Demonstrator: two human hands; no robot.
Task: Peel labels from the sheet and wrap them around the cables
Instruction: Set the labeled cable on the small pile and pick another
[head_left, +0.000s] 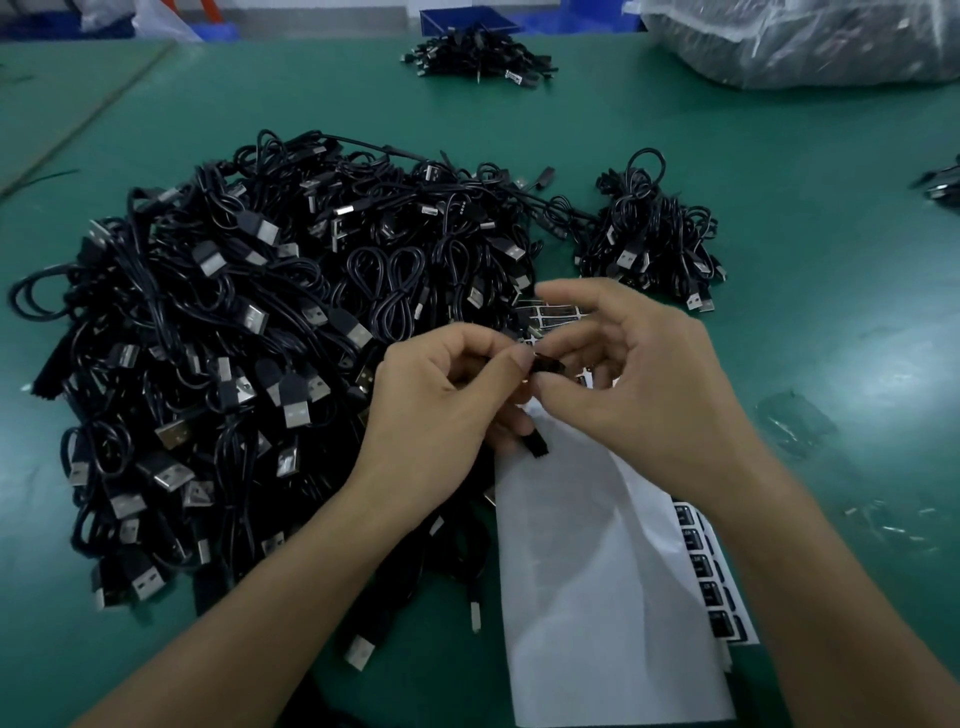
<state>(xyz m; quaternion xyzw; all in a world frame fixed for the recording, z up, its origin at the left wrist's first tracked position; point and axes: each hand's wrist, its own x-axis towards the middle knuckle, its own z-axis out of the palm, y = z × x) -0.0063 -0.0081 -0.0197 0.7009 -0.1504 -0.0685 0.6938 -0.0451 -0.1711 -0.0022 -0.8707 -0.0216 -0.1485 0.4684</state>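
Big cable heap (249, 374) blocking left, smaller bundle (652, 236) beyond, bare green mat (831, 322) open right

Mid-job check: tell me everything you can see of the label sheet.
The label sheet is a long strip of glossy white backing paper lying on the green table, running from beneath the right hand toward the near edge. Most of what shows is bare white and creased. A column of black labels shows along its right edge, more rows beyond that hand. Its left edge meets the cable pile; the right forearm crosses above it.
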